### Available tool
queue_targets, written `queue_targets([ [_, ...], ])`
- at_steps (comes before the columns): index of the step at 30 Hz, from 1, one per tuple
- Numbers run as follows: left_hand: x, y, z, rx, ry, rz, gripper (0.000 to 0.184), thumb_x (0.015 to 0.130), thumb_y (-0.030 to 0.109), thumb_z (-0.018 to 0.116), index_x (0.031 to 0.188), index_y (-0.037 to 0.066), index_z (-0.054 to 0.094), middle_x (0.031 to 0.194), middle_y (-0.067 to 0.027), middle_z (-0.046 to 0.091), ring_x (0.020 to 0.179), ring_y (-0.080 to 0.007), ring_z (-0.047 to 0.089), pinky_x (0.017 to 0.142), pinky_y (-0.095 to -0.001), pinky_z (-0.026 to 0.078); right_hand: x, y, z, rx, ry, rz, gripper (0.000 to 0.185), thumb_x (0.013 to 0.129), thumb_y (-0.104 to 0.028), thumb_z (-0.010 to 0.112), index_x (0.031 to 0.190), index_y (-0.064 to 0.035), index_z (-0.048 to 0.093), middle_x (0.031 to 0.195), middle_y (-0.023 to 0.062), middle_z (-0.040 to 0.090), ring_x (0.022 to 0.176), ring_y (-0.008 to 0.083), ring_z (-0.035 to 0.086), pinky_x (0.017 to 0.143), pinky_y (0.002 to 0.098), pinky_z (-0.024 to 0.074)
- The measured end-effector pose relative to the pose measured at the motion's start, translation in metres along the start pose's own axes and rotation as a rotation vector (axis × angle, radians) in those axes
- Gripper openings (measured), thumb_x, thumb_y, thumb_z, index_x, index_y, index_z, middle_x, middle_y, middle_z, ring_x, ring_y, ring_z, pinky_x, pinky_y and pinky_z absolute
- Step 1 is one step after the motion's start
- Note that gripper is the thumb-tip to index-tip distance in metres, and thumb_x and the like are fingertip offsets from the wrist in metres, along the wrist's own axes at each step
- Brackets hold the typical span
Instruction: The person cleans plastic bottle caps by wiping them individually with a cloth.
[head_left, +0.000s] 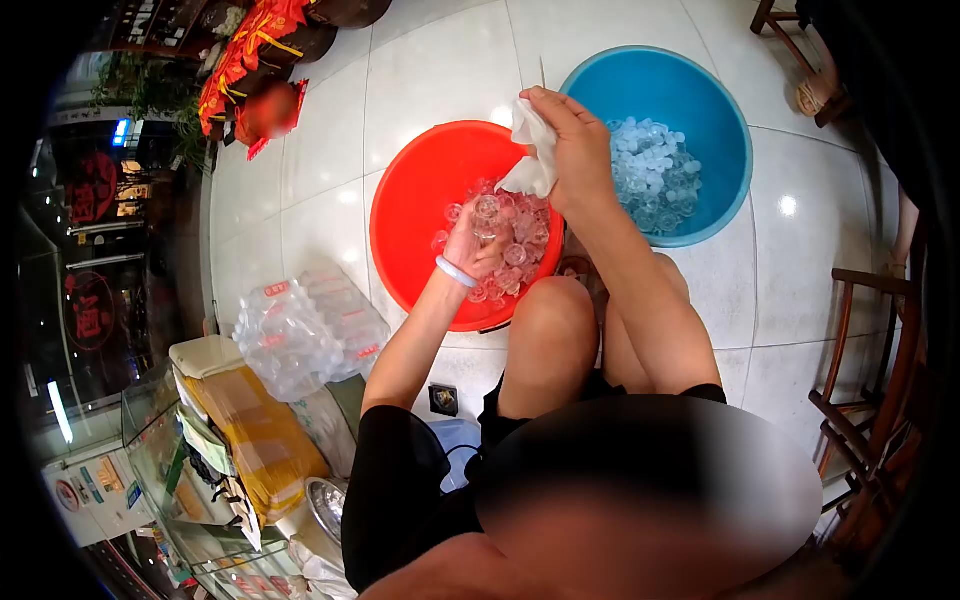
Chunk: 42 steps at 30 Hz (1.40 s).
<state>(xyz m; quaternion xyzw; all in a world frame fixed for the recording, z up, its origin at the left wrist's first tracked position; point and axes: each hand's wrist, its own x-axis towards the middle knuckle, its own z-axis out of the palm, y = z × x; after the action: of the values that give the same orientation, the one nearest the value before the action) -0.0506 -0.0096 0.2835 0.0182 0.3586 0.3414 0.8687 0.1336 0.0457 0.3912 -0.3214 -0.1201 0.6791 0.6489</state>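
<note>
My left hand (474, 248), a pale bracelet at its wrist, is inside the red basin (405, 190). Its fingers are closed on a small clear round piece (487, 208), which looks like glass or plastic. Under and beside it lies a heap of similar clear pieces (520, 255). Above the basin's right rim, my right hand (582, 150) pinches a crumpled white cloth or tissue (536, 150). A thin stick (542, 72) points up from those fingertips. Behind the right hand stands a blue basin (690, 85) with many clear and whitish pieces (650, 165).
Clear plastic bags of transparent items (310, 325) lie on the tiled floor to the left. Near them is a taped yellow-brown box (250, 440). Wooden chairs (865, 380) stand at the right. Dark jars with red cloth (255, 55) line the upper left.
</note>
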Motion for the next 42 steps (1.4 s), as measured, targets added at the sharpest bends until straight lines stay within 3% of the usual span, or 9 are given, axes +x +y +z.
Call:
queue_targets([
  [19,0.020,-0.011,0.092,-0.080,0.014,-0.034,0.054,0.083,0.048,0.043,0.109,0.000,0.042,0.087,-0.0169,0.052,0.045,-0.0036,0.037,0.033,-0.0108,0.029,-0.005,-0.065,-0.037,0.127,0.054,-0.056,0.015,0.075,-0.011,0.060,0.084,0.0011,0.059,0.074,0.0062,0.059,0.062,0.0116,0.055,0.054,0.0221,0.0439],
  [23,0.034,-0.015,0.111,-0.096,0.141,0.012,0.059,0.079,0.046,0.052,0.105,-0.005,0.042,0.077,-0.0130,0.050,0.044,-0.0043,0.037,0.030,-0.0127,0.030,-0.016,-0.083,-0.046,0.174,0.061,-0.050,0.014,0.074,-0.011,0.061,0.082,0.0001,0.060,0.074,0.0049,0.059,0.061,0.0109,0.055,0.053,0.0214,0.0435],
  [26,0.050,0.005,0.107,0.179,-0.133,-0.007,0.033,0.083,0.031,0.050,0.096,0.001,0.050,0.075,-0.0118,0.057,0.050,-0.0094,0.048,0.039,-0.0162,0.040,-0.024,-0.079,-0.055,0.171,-0.024,-0.069,0.012,0.076,-0.010,0.057,0.084,-0.0023,0.060,0.075,0.0043,0.059,0.063,0.0103,0.054,0.055,0.0235,0.0445],
  [27,0.068,-0.003,0.116,0.545,0.226,0.398,0.025,0.084,0.026,0.047,0.087,0.002,0.049,0.078,-0.0115,0.058,0.054,-0.0129,0.052,0.043,-0.0202,0.044,-0.029,-0.078,-0.054,0.144,-0.048,-0.078,0.010,0.076,-0.009,0.056,0.082,-0.0018,0.061,0.077,0.0048,0.059,0.066,0.0107,0.055,0.058,0.0236,0.0453],
  [30,0.132,0.031,0.061,0.818,0.226,0.684,0.015,0.082,0.017,0.050,0.077,0.004,0.043,0.075,-0.0093,0.057,0.059,-0.0127,0.051,0.050,-0.0248,0.044,-0.042,-0.072,-0.055,0.061,-0.146,0.032,0.013,0.076,-0.010,0.057,0.082,0.0003,0.062,0.077,0.0040,0.060,0.069,0.0079,0.054,0.061,0.0205,0.0425],
  [32,0.138,0.013,0.114,1.458,0.298,0.728,0.025,0.071,0.013,0.064,0.079,0.003,0.042,0.072,-0.0079,0.054,0.057,-0.0118,0.047,0.048,-0.0223,0.040,-0.045,-0.072,-0.063,0.004,-0.202,-0.057,0.016,0.076,-0.012,0.058,0.084,0.0012,0.061,0.076,0.0036,0.059,0.069,0.0073,0.053,0.061,0.0198,0.0418],
  [35,0.194,-0.013,0.137,1.603,0.366,0.414,0.037,0.066,0.015,0.069,0.096,0.003,0.051,0.080,-0.0115,0.056,0.060,-0.0146,0.052,0.049,-0.0258,0.046,-0.052,-0.087,-0.067,0.015,-0.170,-0.044,0.015,0.076,-0.013,0.058,0.081,0.0019,0.061,0.072,0.0026,0.058,0.067,0.0069,0.051,0.061,0.0199,0.0408],
  [40,0.325,-0.033,0.077,2.101,0.348,0.474,0.052,0.056,0.018,0.073,0.103,0.008,0.053,0.090,-0.0183,0.057,0.089,-0.0318,0.053,0.079,-0.0394,0.045,-0.047,-0.089,-0.085,0.002,-0.207,0.070,0.011,0.079,-0.011,0.057,0.080,-0.0005,0.060,0.073,0.0017,0.058,0.070,0.0061,0.052,0.063,0.0194,0.0404],
  [42,0.357,-0.042,0.056,2.146,0.360,0.436,0.054,0.055,0.019,0.073,0.104,0.009,0.053,0.096,-0.0196,0.054,0.091,-0.0341,0.052,0.080,-0.0399,0.043,-0.046,-0.094,-0.090,-0.017,-0.204,0.103,0.011,0.080,-0.011,0.057,0.081,-0.0005,0.060,0.073,0.0014,0.057,0.070,0.0059,0.051,0.063,0.0191,0.0401],
])
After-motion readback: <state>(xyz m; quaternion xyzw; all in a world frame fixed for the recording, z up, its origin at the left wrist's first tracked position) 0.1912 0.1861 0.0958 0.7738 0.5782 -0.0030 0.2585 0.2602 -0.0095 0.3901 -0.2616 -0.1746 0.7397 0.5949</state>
